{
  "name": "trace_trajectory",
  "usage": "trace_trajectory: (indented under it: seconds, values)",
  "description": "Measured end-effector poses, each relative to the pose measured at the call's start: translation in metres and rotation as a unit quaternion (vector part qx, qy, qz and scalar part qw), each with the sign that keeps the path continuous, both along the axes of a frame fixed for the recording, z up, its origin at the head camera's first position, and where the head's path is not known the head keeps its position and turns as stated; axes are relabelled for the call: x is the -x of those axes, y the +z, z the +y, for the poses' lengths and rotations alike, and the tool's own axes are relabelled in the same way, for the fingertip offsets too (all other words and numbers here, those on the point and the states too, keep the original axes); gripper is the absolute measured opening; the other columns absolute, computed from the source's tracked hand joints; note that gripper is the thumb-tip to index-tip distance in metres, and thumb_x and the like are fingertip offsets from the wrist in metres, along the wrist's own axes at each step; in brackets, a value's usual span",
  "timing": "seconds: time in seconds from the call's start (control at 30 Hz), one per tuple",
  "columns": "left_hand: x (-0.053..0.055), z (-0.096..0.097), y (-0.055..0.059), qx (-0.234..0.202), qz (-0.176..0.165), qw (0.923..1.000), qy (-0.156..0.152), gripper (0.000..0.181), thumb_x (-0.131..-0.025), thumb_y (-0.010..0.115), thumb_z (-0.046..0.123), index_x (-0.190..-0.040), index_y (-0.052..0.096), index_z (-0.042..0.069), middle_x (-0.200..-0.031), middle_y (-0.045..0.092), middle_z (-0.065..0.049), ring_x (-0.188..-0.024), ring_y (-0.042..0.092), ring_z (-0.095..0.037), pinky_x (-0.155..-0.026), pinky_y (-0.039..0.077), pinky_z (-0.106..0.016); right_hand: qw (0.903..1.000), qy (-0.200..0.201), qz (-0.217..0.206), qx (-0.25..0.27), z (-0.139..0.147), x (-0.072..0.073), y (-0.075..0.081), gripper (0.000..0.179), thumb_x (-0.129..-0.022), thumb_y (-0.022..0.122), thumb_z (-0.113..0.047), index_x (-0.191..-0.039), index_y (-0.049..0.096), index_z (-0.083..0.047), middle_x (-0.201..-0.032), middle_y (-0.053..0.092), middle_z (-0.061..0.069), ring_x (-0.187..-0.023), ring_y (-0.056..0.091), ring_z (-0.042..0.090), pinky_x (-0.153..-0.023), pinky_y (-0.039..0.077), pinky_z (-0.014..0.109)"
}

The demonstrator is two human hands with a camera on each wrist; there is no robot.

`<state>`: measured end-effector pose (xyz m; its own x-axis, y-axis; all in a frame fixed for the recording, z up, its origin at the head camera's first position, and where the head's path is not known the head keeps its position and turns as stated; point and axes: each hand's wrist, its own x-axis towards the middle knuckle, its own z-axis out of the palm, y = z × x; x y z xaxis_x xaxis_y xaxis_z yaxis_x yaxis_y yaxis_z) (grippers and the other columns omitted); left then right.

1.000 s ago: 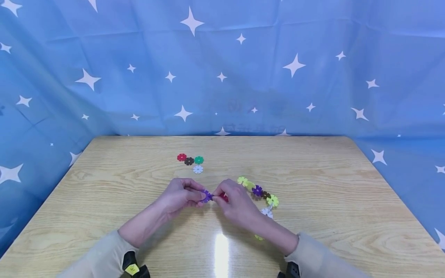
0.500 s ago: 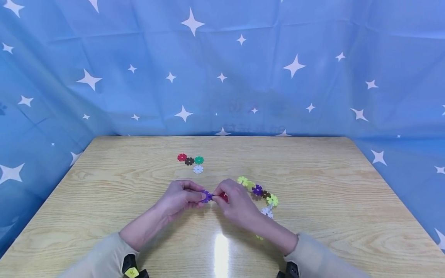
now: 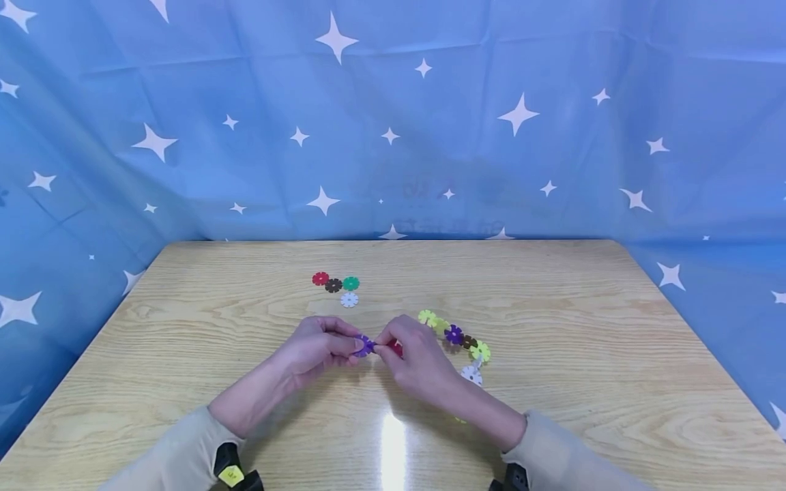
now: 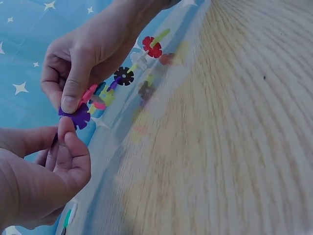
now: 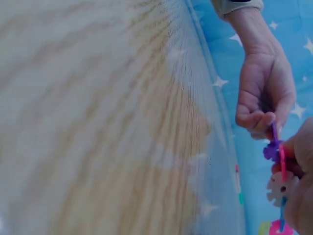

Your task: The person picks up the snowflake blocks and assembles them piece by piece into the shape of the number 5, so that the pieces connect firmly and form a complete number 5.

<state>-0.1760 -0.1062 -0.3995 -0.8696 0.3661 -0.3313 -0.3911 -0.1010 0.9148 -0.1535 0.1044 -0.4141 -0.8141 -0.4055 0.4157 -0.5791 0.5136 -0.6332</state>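
My left hand [image 3: 319, 348] pinches a purple notched snowflake disc [image 3: 365, 346] between thumb and fingers. Thumb and fingertips of my right hand [image 3: 414, 354] grip a second purple disc [image 4: 80, 117] that meets the first at its edge. In the right wrist view the left hand's disc [image 5: 274, 131] appears edge-on, set against the other purple disc [image 5: 271, 151]. From there a chain of linked discs runs on past the right hand: a pink disc [image 5: 282, 161], a white disc [image 5: 279, 188] and more colours. Part of this chain is hidden behind the right hand and forearm.
Loose red [image 3: 321, 278], brown [image 3: 333, 285], green [image 3: 351, 283] and white [image 3: 349, 300] discs lie farther back on the wooden table [image 3: 245, 286]. Right of the right hand, the chain's yellow-green [image 3: 482, 352] and white [image 3: 471, 374] discs curve toward the forearm. A starry blue cloth [image 3: 393, 102] hangs behind.
Both hands keep their grip on the purple discs, almost in place. Loose discs and chain look the same, apart from a slight shift of the whole view.
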Motion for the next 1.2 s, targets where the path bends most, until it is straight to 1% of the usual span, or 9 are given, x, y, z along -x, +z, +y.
trace_trajectory:
  seconds: [0.1, 0.27, 0.4, 0.57, 0.67, 0.8, 0.93, 1.1, 1.2]
  values:
    - [0.0, 0.001, 0.001, 0.0, 0.001, 1.0, 0.0, 0.023, -0.089, 0.063, -0.014, -0.111, 0.055, -0.016, -0.095, 0.067, -0.018, -0.074, 0.068, -0.018, -0.07, 0.059, -0.024, 1.0, 0.0, -0.006, 0.004, 0.0, 0.0, 0.0, 0.016, -0.087, 0.076, 0.003, -0.088, 0.067, -0.01, -0.084, 0.06, -0.006, -0.076, 0.053, 0.009, -0.07, 0.047, 0.027]
    - [0.001, 0.002, 0.001, 0.03, 0.025, 0.9992, -0.007, 0.025, -0.086, 0.063, -0.016, -0.109, 0.055, -0.018, -0.095, 0.068, -0.02, -0.075, 0.069, -0.02, -0.069, 0.06, -0.026, 0.9997, 0.002, -0.023, -0.007, 0.0, -0.001, 0.001, 0.015, -0.087, 0.076, 0.003, -0.088, 0.067, -0.009, -0.084, 0.06, -0.006, -0.077, 0.055, 0.01, -0.069, 0.049, 0.026]
    - [0.001, 0.0, 0.002, 0.041, 0.033, 0.9983, -0.024, 0.022, -0.086, 0.064, -0.016, -0.106, 0.058, -0.017, -0.092, 0.07, -0.019, -0.073, 0.07, -0.02, -0.069, 0.06, -0.026, 0.9991, 0.012, -0.039, -0.012, 0.001, -0.002, 0.001, 0.014, -0.088, 0.075, 0.002, -0.089, 0.067, -0.008, -0.085, 0.06, -0.005, -0.077, 0.055, 0.01, -0.069, 0.05, 0.026]
    - [0.002, -0.004, 0.0, 0.027, 0.039, 0.9971, -0.059, 0.016, -0.089, 0.065, -0.014, -0.105, 0.062, -0.015, -0.089, 0.071, -0.017, -0.072, 0.068, -0.018, -0.07, 0.059, -0.025, 0.9981, 0.044, -0.042, -0.006, 0.006, -0.002, 0.001, 0.014, -0.089, 0.074, 0.003, -0.09, 0.066, -0.008, -0.088, 0.062, -0.002, -0.078, 0.056, 0.01, -0.068, 0.052, 0.024]
    - [0.004, -0.006, -0.002, 0.021, 0.047, 0.996, -0.073, 0.017, -0.09, 0.064, -0.013, -0.107, 0.062, -0.016, -0.091, 0.071, -0.017, -0.073, 0.068, -0.018, -0.071, 0.059, -0.025, 0.998, 0.051, -0.037, -0.005, 0.008, -0.001, 0.0, 0.013, -0.089, 0.074, 0.002, -0.091, 0.066, -0.008, -0.089, 0.063, -0.002, -0.078, 0.057, 0.01, -0.068, 0.052, 0.024]
    - [0.004, -0.008, -0.002, 0.027, 0.055, 0.9947, -0.082, 0.023, -0.092, 0.062, -0.01, -0.113, 0.061, -0.02, -0.095, 0.072, -0.018, -0.077, 0.07, -0.019, -0.074, 0.06, -0.027, 0.9983, 0.046, -0.034, -0.006, 0.008, 0.0, -0.002, 0.013, -0.089, 0.075, 0.001, -0.092, 0.067, -0.009, -0.089, 0.064, -0.003, -0.078, 0.057, 0.009, -0.068, 0.052, 0.024]
    - [0.002, -0.01, -0.003, 0.039, 0.056, 0.9942, -0.083, 0.028, -0.092, 0.063, -0.01, -0.118, 0.059, -0.02, -0.098, 0.072, -0.019, -0.083, 0.072, -0.022, -0.079, 0.061, -0.03, 0.9989, 0.041, -0.024, -0.006, 0.008, 0.001, -0.004, 0.013, -0.088, 0.076, 0.001, -0.091, 0.068, -0.009, -0.088, 0.065, -0.003, -0.078, 0.058, 0.008, -0.069, 0.052, 0.025]
    - [0.001, -0.009, -0.003, 0.045, 0.059, 0.9947, -0.072, 0.03, -0.09, 0.065, -0.012, -0.118, 0.059, -0.019, -0.098, 0.072, -0.02, -0.085, 0.073, -0.024, -0.08, 0.061, -0.033, 0.9992, 0.04, -0.005, 0.001, 0.007, 0.002, -0.005, 0.015, -0.087, 0.076, 0.003, -0.09, 0.069, -0.009, -0.087, 0.066, -0.002, -0.077, 0.057, 0.009, -0.069, 0.051, 0.026]
    - [0.001, -0.009, -0.005, 0.04, 0.059, 0.9952, -0.068, 0.029, -0.089, 0.065, -0.013, -0.116, 0.06, -0.02, -0.096, 0.072, -0.021, -0.081, 0.073, -0.023, -0.078, 0.061, -0.032, 0.9991, 0.038, -0.02, 0.002, 0.007, 0.002, -0.006, 0.015, -0.088, 0.076, 0.002, -0.09, 0.069, -0.01, -0.088, 0.067, -0.002, -0.078, 0.057, 0.009, -0.07, 0.05, 0.026]
